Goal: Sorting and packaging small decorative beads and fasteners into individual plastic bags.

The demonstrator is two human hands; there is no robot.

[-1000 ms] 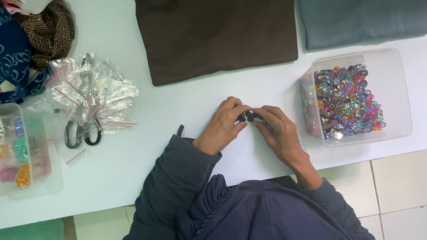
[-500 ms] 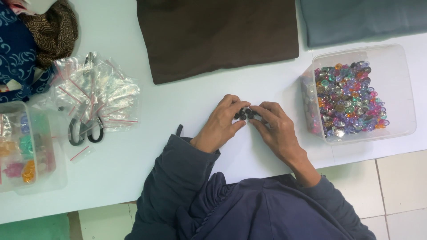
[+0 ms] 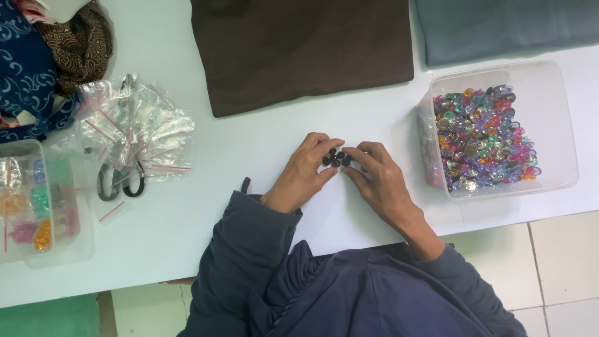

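At table centre, on the white table, your left hand and right hand meet fingertip to fingertip over a small cluster of dark beads — black, roundish, glossy, about five or six, packed tight together. Fingers of both hands are curled narrow and pinch the cluster from either side; whether the beads rest on the table or are lifted, you cannot tell from here. Just right of your right hand sits a clear plastic tub of mixed coloured gems. Brown cloth lies beyond the hands. Far left — scissors beside crumpled small clear bags.
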